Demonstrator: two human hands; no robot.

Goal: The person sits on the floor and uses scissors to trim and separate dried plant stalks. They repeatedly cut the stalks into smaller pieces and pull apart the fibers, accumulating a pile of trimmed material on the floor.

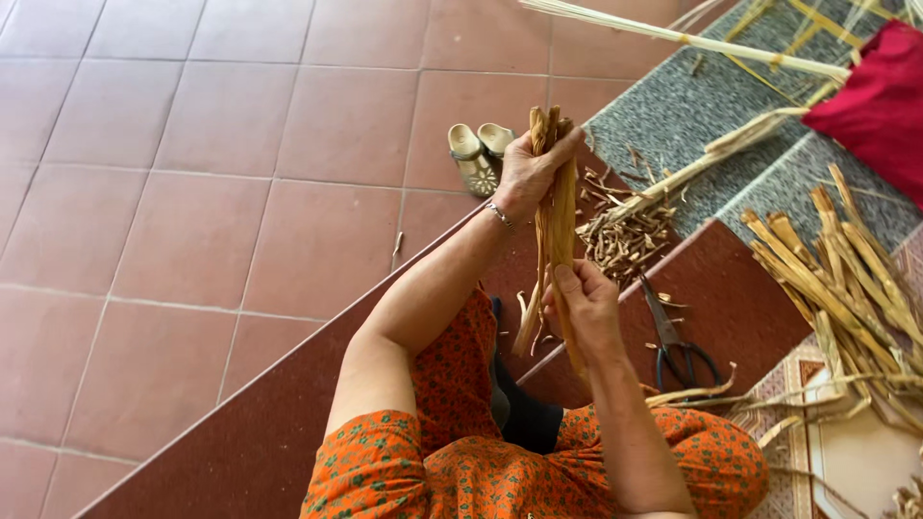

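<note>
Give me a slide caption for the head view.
Both hands, left hand and right hand, grip a bundle of dried strips.

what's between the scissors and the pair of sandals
In the head view, the bundle of dried strips held by both hands, plus a pile of trimmed scraps.

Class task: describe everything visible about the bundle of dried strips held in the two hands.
The bundle of dried strips looks like tan, fibrous plant material, long flat pieces gathered lengthwise. It stands roughly upright above the lap. The left hand grips its upper end, the right hand its lower part; loose ends hang below.
</note>
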